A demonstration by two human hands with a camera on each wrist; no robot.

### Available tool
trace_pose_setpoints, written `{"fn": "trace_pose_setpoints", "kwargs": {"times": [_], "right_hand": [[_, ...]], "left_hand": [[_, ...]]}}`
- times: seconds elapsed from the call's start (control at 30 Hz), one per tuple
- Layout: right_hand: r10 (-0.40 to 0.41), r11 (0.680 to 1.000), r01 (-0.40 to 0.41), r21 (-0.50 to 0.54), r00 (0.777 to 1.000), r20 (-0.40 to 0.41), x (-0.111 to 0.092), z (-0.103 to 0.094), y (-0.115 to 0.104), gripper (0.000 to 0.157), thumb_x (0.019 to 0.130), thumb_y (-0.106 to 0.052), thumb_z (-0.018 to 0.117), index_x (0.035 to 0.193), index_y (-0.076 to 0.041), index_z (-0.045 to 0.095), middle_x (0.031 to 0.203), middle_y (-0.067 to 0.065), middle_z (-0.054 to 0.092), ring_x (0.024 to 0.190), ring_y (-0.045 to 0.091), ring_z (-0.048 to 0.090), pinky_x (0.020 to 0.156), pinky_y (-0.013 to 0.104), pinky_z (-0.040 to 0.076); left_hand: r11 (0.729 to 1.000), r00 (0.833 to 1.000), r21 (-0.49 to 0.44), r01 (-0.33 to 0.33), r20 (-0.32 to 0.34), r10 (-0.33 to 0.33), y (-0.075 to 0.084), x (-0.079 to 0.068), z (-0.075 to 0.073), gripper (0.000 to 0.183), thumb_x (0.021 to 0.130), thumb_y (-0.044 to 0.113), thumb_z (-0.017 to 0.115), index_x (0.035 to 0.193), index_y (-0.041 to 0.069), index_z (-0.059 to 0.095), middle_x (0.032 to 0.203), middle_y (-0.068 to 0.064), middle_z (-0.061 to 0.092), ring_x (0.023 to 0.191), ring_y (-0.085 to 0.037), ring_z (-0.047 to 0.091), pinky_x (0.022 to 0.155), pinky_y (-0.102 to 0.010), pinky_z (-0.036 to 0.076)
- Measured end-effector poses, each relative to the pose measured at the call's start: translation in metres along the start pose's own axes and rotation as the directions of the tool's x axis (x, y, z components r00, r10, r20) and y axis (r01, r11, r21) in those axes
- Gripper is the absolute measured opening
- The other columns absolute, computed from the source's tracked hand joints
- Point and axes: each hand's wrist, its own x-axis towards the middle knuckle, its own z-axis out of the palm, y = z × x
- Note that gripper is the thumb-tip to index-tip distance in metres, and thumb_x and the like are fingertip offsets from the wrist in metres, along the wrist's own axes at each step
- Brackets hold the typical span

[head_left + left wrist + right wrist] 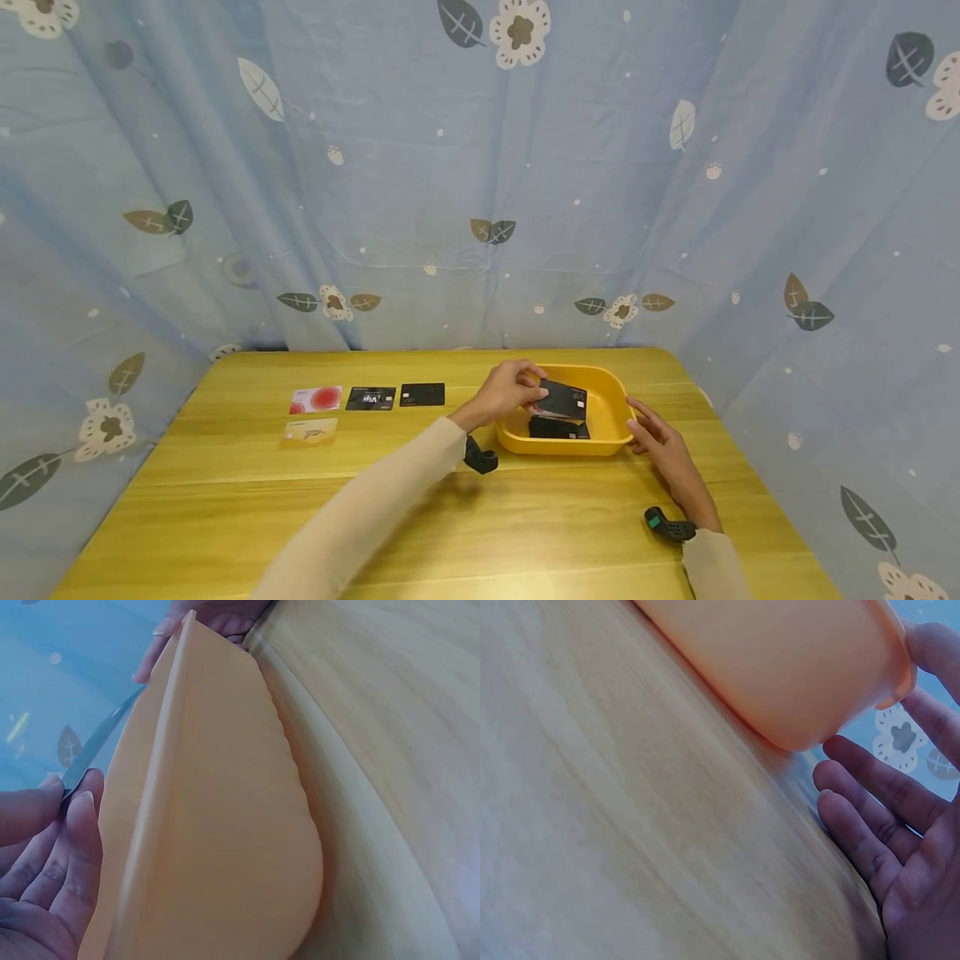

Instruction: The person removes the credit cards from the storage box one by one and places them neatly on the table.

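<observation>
In the head view my left hand [507, 392] pinches a black VIP card [564, 400] between thumb and fingers, tilted over the inside of a yellow plastic basin [517, 446]. A pinkish edge shows just under that card; I cannot tell whether it is a second card. Other black cards [553, 428] lie on the basin floor. At the basin's right end my right hand [663, 446] holds the rim, thumb and index finger at its edge. The right wrist view shows the other fingers [859, 825] spread loosely beside the basin's wall [795, 682].
Left of the basin, a row on the wooden table [420, 542] holds a white card with red circles [317, 400], a black Vip card [371, 399] and another black card [422, 394]. Below the row lies a pale yellow card [310, 432]. A patterned blue curtain [420, 183] hangs behind.
</observation>
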Motion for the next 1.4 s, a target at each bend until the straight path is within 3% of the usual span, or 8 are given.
{"fn": "trace_pose_setpoints", "kwargs": {"times": [0.6, 0.8, 0.93, 1.17, 1.4], "right_hand": [[0.001, 1.000, -0.001, 0.003, 1.000, 0.003, -0.003, -0.002, 0.000, 0.053, 0.109, -0.027, 0.054, 0.160, -0.019, 0.040, 0.138, 0.026, 0.054, 0.095, 0.027, 0.066, 0.081, 0.029, 0.057], [0.007, 1.000, -0.007, -0.001, 1.000, -0.007, -0.003, -0.002, 0.002, 0.053, 0.109, -0.029, 0.054, 0.159, -0.020, 0.041, 0.139, 0.026, 0.054, 0.094, 0.021, 0.066, 0.080, 0.028, 0.057], [0.003, 1.000, -0.003, 0.001, 1.000, -0.002, -0.002, -0.001, 0.003, 0.052, 0.109, -0.029, 0.054, 0.160, -0.020, 0.041, 0.139, 0.025, 0.055, 0.096, 0.020, 0.066, 0.081, 0.029, 0.057], [0.030, 1.000, -0.030, -0.009, 1.000, -0.002, -0.005, 0.001, -0.001, 0.055, 0.109, -0.032, 0.055, 0.160, -0.021, 0.039, 0.138, 0.021, 0.056, 0.096, 0.023, 0.065, 0.081, 0.030, 0.057], [0.017, 1.000, -0.017, -0.006, 1.000, 0.000, -0.003, 0.003, -0.003, 0.054, 0.109, -0.031, 0.054, 0.160, -0.021, 0.040, 0.141, 0.023, 0.054, 0.097, 0.022, 0.065, 0.081, 0.030, 0.057]], "left_hand": [[1.000, 0.999, 0.023, -0.017, -0.044, 0.018, -0.003, -0.020, -0.018, 0.027, 0.096, 0.007, 0.073, 0.124, 0.007, 0.069, 0.095, -0.008, 0.074, 0.086, -0.049, 0.070, 0.078, -0.056, 0.059], [0.997, 0.997, 0.070, -0.022, -0.066, 0.026, -0.005, -0.026, -0.027, 0.028, 0.097, 0.008, 0.073, 0.124, 0.007, 0.069, 0.096, -0.008, 0.074, 0.082, -0.040, 0.072, 0.073, -0.047, 0.061], [0.996, 0.996, 0.082, -0.020, -0.088, 0.027, -0.008, -0.031, -0.035, 0.028, 0.097, 0.007, 0.073, 0.124, 0.005, 0.069, 0.095, -0.007, 0.073, 0.082, -0.041, 0.072, 0.071, -0.045, 0.061], [0.996, 0.997, 0.089, -0.021, -0.076, 0.027, -0.013, -0.042, -0.050, 0.031, 0.098, 0.008, 0.072, 0.128, 0.002, 0.067, 0.099, -0.007, 0.071, 0.078, -0.034, 0.070, 0.078, -0.056, 0.058], [0.995, 0.995, 0.093, -0.038, -0.085, 0.046, -0.015, -0.052, -0.068, 0.033, 0.099, 0.008, 0.069, 0.131, 0.002, 0.064, 0.102, -0.011, 0.071, 0.087, -0.045, 0.068, 0.080, -0.059, 0.057]]}}
